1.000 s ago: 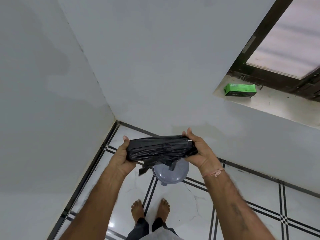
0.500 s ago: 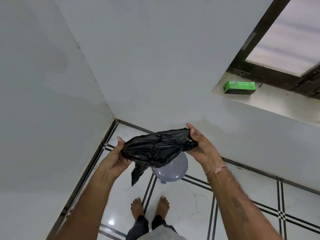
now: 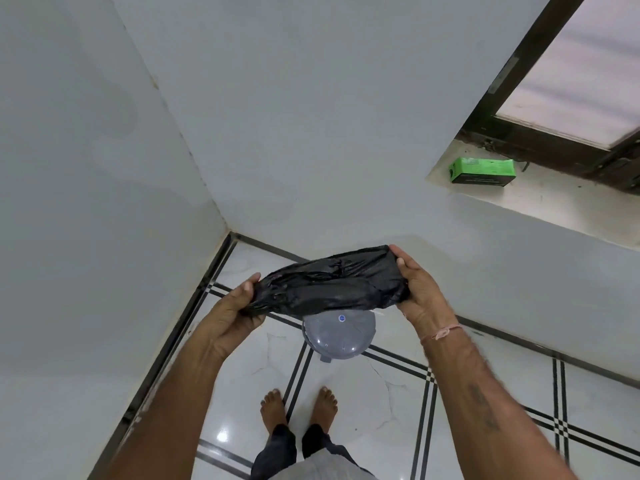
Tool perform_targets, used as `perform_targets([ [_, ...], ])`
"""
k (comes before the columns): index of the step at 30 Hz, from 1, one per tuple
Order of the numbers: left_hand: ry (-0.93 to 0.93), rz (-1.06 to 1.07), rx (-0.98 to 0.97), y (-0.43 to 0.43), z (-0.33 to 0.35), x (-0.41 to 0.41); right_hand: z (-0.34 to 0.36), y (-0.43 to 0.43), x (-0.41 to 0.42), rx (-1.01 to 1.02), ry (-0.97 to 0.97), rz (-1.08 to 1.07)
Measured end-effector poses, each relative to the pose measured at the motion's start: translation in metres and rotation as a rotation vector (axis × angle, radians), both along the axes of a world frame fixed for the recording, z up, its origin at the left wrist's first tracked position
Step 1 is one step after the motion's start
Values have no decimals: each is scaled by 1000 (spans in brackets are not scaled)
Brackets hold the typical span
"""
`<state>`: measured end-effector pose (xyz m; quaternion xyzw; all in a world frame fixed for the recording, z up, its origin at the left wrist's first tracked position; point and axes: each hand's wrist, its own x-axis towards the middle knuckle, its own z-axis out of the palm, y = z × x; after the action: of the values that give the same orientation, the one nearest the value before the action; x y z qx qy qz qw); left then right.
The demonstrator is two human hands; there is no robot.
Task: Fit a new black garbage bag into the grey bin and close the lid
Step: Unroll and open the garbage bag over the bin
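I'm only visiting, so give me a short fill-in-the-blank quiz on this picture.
The left hand and the right hand grip a crumpled ____ bag.
The lid of the grey bin below it is ____.
A ____ box lies on the window ledge.
The person's feet are ____.
Missing: black; closed; green; bare.

Crumpled black plastic garbage bag: my left hand at its 9 o'clock end, right hand at 3. Round grey plastic bin directly under it, on white tiled floor, 12 o'clock from my bare feet. Green cardboard box on window ledge, 2 o'clock.
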<state>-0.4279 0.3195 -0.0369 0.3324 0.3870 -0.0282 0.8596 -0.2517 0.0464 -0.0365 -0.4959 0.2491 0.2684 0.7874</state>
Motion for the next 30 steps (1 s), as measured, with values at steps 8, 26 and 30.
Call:
perform_targets([
  [8,191,-264,292,10,-21,-11,-16,-20,-4,-72,-121,19],
  [26,3,155,-1,4,-10,13,-22,-11,-15,-258,-190,84],
  [30,-33,-50,241,-16,-2,28,-7,18,-22,-228,-186,186],
])
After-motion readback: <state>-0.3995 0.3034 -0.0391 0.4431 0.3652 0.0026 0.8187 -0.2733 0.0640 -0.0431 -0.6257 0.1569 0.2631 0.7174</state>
